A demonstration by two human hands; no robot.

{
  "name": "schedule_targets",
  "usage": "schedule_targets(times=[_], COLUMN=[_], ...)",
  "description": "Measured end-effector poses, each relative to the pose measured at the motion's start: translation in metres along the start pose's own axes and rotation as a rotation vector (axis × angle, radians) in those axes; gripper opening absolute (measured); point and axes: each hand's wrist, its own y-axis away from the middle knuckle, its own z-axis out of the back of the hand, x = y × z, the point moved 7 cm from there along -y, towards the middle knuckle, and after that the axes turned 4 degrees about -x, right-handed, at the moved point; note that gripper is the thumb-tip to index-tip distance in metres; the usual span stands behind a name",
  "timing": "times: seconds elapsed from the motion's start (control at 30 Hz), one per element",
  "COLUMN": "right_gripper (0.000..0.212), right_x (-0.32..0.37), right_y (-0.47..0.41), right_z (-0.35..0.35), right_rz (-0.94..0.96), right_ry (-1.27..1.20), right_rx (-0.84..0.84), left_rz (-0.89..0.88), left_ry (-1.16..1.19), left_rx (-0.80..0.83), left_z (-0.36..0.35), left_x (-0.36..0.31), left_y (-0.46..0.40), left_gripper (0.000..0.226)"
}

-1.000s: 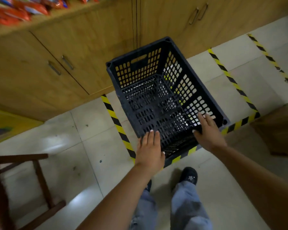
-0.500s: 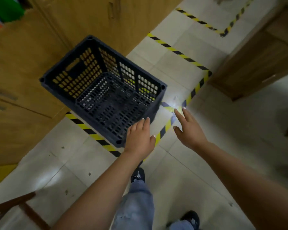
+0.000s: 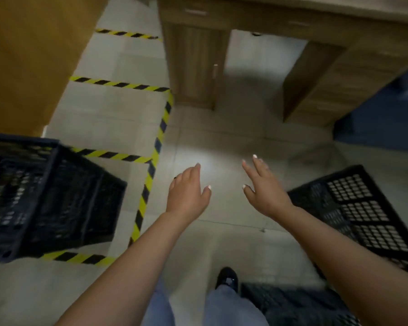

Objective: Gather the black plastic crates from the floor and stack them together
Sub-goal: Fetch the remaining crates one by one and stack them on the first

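A black plastic crate (image 3: 50, 198) sits on the tiled floor (image 3: 233, 128) at the left, blurred, mouth up, inside a rectangle of yellow-and-black hazard tape (image 3: 151, 170); its long axis cannot be judged through the blur. A second black crate (image 3: 360, 212) lies well apart from it at the right, showing a flat gridded face upward, its long side running from upper left toward the lower right corner of the view. A third dark gridded crate (image 3: 299, 307) shows at the bottom edge, just beside the person's black shoe (image 3: 227, 277) and partly hidden by the right forearm. Between the first two crates both hands hang in the air above bare floor, neither touching anything. The left hand (image 3: 189, 194) has a loose, open grip, fingers together and nearly straight, thumb out to the side. The right hand (image 3: 264, 191) is likewise open and holds nothing, its fingers spread. Beyond the hands stands a wooden desk (image 3: 292, 22), and a brown cabinet (image 3: 33, 55) fills the upper left.
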Motion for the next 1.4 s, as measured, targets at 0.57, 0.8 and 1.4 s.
schedule_targets(times=[0.57, 0.8, 1.4], right_gripper=[0.067, 0.067, 0.069], right_x=[-0.365, -0.445, -0.555], right_y=[0.107, 0.116, 0.219], right_z=[0.072, 0.050, -0.161], right_rz=[-0.555, -0.787, -1.095], right_ry=[-0.105, -0.211, -0.403], right_rx=[-0.143, -0.148, 0.091], left_rz=[-0.482, -0.603, -0.704], left_ry=[-0.207, -0.344, -0.624], left_rx=[0.295, 0.448, 0.711], left_z=[-0.191, -0.264, -0.506], left_x=[-0.331, -0.375, -0.369], left_y=[-0.069, -0.103, -0.068], left_gripper=[0.065, 0.068, 0.069])
